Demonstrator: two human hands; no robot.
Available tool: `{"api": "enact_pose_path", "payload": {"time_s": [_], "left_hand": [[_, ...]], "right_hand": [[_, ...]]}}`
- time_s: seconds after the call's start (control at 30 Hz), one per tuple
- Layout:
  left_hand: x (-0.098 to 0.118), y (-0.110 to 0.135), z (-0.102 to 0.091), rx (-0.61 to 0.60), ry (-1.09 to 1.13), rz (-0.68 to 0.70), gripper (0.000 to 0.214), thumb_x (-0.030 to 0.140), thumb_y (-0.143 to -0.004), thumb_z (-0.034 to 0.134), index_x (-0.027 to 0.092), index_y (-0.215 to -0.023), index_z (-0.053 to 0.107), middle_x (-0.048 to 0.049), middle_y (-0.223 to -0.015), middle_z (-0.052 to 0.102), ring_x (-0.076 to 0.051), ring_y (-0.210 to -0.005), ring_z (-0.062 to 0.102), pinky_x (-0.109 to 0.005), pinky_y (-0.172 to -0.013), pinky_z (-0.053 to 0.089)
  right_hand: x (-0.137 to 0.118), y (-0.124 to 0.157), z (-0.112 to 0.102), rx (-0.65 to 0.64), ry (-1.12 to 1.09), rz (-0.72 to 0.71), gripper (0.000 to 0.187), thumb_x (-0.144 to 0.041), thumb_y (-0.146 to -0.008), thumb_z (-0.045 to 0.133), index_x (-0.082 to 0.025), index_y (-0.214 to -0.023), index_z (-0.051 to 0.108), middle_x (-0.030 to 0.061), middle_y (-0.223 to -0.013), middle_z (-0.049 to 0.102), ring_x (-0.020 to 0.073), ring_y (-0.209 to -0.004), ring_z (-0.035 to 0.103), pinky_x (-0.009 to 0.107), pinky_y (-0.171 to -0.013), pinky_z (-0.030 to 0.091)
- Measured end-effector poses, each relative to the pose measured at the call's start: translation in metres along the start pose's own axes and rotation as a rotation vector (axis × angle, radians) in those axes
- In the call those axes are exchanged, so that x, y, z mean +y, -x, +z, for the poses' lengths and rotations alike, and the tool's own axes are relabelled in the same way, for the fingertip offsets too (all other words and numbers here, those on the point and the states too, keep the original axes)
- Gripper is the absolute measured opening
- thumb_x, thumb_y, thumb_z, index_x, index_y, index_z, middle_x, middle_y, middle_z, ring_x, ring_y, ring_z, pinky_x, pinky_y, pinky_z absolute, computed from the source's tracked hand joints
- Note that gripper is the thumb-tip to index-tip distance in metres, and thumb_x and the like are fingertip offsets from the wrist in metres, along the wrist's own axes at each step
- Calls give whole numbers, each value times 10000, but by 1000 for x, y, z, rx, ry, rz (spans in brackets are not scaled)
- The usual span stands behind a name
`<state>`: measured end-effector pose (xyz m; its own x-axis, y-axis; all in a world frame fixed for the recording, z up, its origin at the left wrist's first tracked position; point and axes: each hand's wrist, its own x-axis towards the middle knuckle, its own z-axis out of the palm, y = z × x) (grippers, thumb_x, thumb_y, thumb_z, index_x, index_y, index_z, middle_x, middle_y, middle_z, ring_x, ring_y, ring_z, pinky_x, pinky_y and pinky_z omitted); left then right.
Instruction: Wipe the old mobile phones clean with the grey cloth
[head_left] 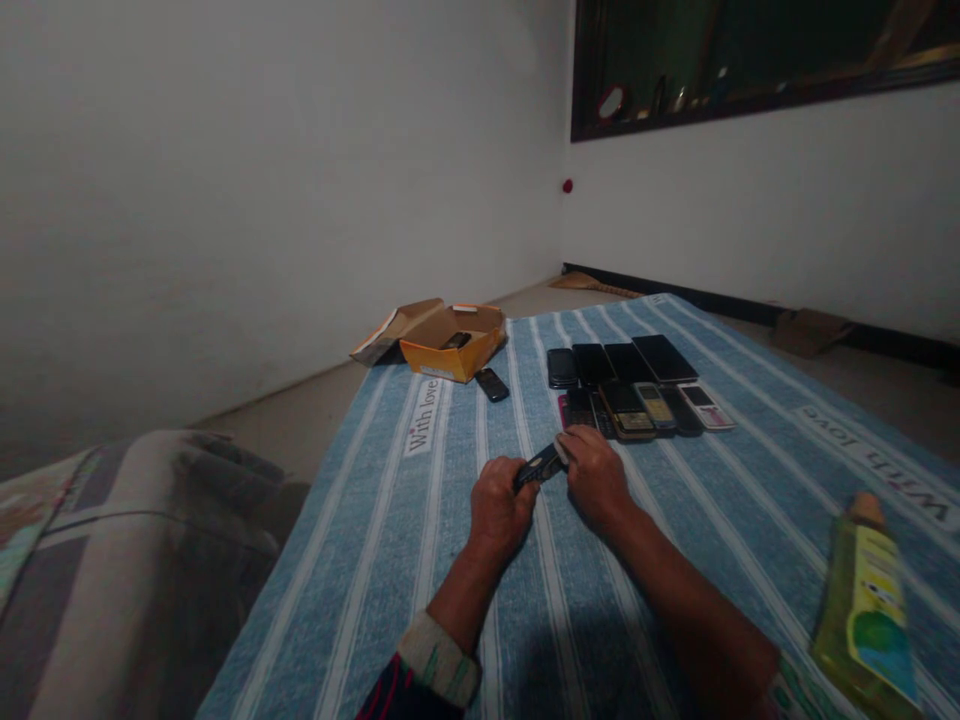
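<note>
Above the striped cloth, both hands hold a small dark mobile phone (541, 465) from its two ends. My left hand (501, 508) is closed around its left end, thumb along the near side. The fingers of my right hand (595, 478) pinch the right end, where a small pale patch shows that I cannot make out. Just beyond my right hand, two rows of phones lie side by side: keypad phones such as a gold-edged one (627, 410) and a white one (705, 407) in front, dark-screened ones such as a large black phone (665, 358) behind.
An orange cardboard box (450, 358) stands open at the far left with a dark phone (457, 341) inside. Another black phone (492, 385) lies beside it. A yellow-green bottle (866, 610) is at the right. Blue striped cloth (390, 560) covers the table; a draped seat (150, 560) is at left.
</note>
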<state>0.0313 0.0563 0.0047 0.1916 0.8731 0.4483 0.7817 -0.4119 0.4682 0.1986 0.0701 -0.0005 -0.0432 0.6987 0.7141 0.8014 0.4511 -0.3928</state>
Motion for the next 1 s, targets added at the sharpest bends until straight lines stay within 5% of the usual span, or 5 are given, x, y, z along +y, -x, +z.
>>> {"api": "enact_pose_path", "payload": {"time_s": [0.17,0.53,0.7,0.87,1.0], "left_hand": [[-3,-3,3,54,-43,-19,76,186,-778,630,175,-850,652,-48,-772,637,-220,-768,591,-332,-708,476],[-3,-5,0,18,77,-113,106,195,-779,594,186,-865,655,-38,-806,658,-212,-796,615,-340,-753,487],[-2,-5,-1,-1,140,-151,124,182,-761,605,183,-872,661,-36,-820,662,-208,-803,620,-342,-767,491],[-1,-5,-1,0,175,-163,145,185,-759,603,170,-886,671,-41,-819,671,-203,-793,626,-336,-761,494],[-2,-4,-1,0,189,-138,165,217,-782,589,160,-909,679,-51,-829,676,-199,-786,627,-334,-758,496]], "right_hand": [[-8,-5,5,82,-139,68,389,5,-829,379,-170,-945,706,88,-939,671,201,-897,617,321,-829,505],[-38,2,10,-138,-15,-177,225,-53,-895,454,-148,-920,657,91,-884,609,228,-901,513,352,-820,456],[-38,1,9,-171,3,-147,204,-46,-877,488,-132,-931,664,107,-928,605,239,-955,520,358,-835,471],[-39,2,8,-124,73,-82,257,-37,-849,507,-157,-986,688,162,-1235,533,296,-1232,423,437,-993,437],[-38,3,6,-180,120,-39,260,-80,-854,543,-207,-1027,691,132,-1131,573,296,-1154,473,436,-933,477]]}}
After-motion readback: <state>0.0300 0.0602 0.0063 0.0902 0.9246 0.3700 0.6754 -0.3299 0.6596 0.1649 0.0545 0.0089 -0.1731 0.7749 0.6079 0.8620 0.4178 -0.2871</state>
